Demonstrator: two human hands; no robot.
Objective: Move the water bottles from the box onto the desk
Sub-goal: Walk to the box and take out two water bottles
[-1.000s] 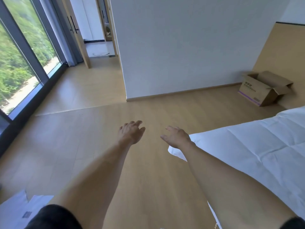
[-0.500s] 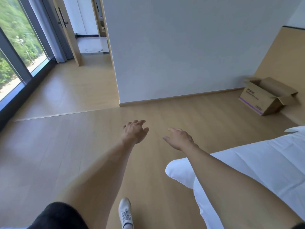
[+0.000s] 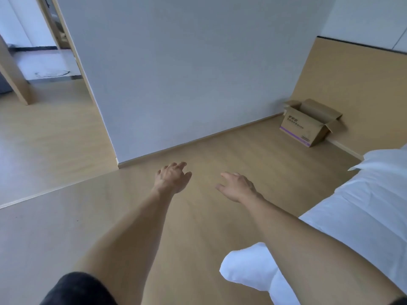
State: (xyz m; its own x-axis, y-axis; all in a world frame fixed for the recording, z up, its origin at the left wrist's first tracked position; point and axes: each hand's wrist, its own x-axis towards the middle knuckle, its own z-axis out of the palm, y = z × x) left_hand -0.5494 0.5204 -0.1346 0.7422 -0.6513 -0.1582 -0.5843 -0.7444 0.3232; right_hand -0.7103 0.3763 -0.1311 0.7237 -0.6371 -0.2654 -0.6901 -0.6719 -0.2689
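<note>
An open cardboard box [image 3: 308, 123] is seen on the floor [image 3: 198, 216], contents hidden; both hands, left [image 3: 170, 178] and right [image 3: 236, 187], are held loosely spread, empty.

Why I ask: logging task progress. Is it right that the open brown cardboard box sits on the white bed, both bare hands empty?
Not quite. The head view shows the open brown cardboard box on the wooden floor by the wall, not on the white bed. Left hand and right hand are empty.

We see a matt brown cardboard box [image 3: 308, 123] far beyond our right hand [image 3: 236, 187], smooth satin wood-look floor [image 3: 198, 227] under both hands, and soft white cloth bedding [image 3: 363, 205] right of them.
</note>
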